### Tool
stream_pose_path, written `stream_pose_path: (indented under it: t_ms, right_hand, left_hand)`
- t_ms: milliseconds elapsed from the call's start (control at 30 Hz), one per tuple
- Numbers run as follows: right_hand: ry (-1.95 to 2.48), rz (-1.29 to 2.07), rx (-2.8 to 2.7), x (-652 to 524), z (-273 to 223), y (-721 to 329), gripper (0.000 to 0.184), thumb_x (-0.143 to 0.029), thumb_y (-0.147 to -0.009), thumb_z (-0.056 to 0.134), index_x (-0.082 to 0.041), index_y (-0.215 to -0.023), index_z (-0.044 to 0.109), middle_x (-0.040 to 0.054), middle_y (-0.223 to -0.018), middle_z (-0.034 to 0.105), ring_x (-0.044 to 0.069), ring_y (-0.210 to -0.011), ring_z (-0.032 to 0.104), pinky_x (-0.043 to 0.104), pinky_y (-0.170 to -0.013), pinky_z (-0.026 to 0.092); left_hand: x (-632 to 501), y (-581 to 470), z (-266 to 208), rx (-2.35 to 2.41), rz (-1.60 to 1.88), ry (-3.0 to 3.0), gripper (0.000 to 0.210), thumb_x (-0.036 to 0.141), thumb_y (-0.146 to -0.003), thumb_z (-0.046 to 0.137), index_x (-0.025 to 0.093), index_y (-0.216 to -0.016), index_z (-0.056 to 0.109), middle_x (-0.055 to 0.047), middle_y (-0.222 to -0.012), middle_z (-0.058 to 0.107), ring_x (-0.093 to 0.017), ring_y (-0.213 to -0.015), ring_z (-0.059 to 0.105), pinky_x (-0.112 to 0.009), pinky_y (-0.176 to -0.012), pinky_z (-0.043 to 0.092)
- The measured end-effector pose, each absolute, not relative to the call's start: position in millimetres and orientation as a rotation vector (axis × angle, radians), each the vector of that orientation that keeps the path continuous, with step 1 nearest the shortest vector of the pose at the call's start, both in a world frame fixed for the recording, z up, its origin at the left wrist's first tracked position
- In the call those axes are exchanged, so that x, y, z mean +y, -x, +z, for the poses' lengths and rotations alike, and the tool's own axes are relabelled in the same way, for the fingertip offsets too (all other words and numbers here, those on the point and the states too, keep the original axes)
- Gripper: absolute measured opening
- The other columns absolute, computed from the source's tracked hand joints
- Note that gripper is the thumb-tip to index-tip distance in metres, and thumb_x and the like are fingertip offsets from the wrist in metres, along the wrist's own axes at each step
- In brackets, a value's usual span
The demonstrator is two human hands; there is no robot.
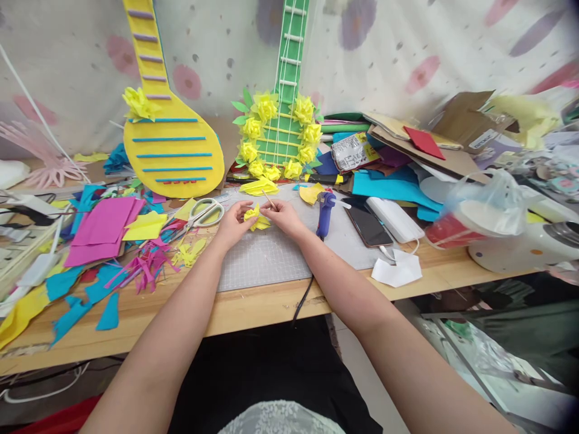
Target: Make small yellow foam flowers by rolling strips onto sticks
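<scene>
Over the grey cutting mat (253, 265), my left hand (236, 224) pinches a yellow paper flower (257, 219) at its left side. My right hand (283, 217) is closed on a thin wooden stick (266, 196) at the flower's right edge. The stick slants up to the left; its lower end is hidden by my fingers. Just beyond my hands lies a stack of yellow paper pieces (259, 187). A blue glue gun (324, 215) stands to the right of my right hand. Scissors with pale handles (205, 213) lie left of my left hand.
A yellow lute-shaped paper model (174, 150) and a green one ringed with yellow flowers (283, 135) lean at the back. Paper scraps (99, 229) cover the left. A phone (368, 223), a white power bank (394, 220) and a bagged cup (470, 223) sit on the right.
</scene>
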State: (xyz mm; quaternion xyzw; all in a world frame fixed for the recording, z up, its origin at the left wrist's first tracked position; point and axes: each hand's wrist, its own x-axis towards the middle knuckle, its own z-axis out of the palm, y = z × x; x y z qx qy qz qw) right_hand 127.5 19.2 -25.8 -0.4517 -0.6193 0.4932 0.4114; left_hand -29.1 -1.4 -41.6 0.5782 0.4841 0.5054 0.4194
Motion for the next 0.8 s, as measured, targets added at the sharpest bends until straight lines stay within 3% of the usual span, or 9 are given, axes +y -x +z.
stream_pose_path:
  t_ms: [200, 400, 600, 800]
  right_hand:
    - [1.193, 1.222, -1.641, 16.3, -22.3, -127.4, 0.016, -0.029, -0.063, 0.055, -0.014, -0.069, 0.058, -0.0068, -0.052, 0.039, 0.006, -0.050, 0.032, 0.021, -0.050, 0.025]
    - [1.120, 1.296, -1.647, 12.3, -17.5, -126.6, 0.012, -0.026, -0.062, 0.055, -0.015, -0.065, 0.056, -0.0072, -0.051, 0.039, 0.005, -0.050, 0.032, 0.021, -0.050, 0.026]
    - [1.113, 1.292, -1.661, 15.9, -20.7, -129.2, 0.019, -0.032, -0.063, 0.058, -0.014, -0.067, 0.058, -0.0063, -0.052, 0.043, 0.005, -0.049, 0.032, 0.022, -0.050, 0.024]
    - [1.043, 1.339, -1.609, 21.2, -26.0, -130.5, 0.024, -0.036, -0.062, 0.060, -0.013, -0.068, 0.058, -0.0037, -0.060, 0.051, 0.006, -0.055, 0.039, 0.022, -0.055, 0.030]
  left_hand:
    - [-3.5, 27.0, -43.9, 1.258, 1.256, -1.572, 0.044, 0.023, -0.063, 0.068, 0.018, -0.105, 0.056, -0.009, -0.101, 0.063, -0.019, -0.097, 0.059, -0.030, -0.077, 0.049]
    - [-5.4, 24.4, -43.2, 1.396, 1.263, -1.817, 0.040, 0.031, -0.062, 0.071, 0.021, -0.100, 0.060, -0.006, -0.108, 0.062, -0.020, -0.103, 0.057, -0.036, -0.091, 0.043]
    - [-5.8, 26.3, -40.7, 1.432, 1.241, -1.740, 0.032, 0.034, -0.066, 0.068, 0.021, -0.095, 0.063, -0.005, -0.096, 0.066, -0.018, -0.088, 0.060, -0.030, -0.077, 0.047]
    - [-5.6, 26.7, -41.0, 1.332, 1.303, -1.643, 0.032, 0.034, -0.068, 0.066, 0.019, -0.095, 0.061, -0.007, -0.097, 0.065, -0.018, -0.090, 0.060, -0.030, -0.077, 0.047]
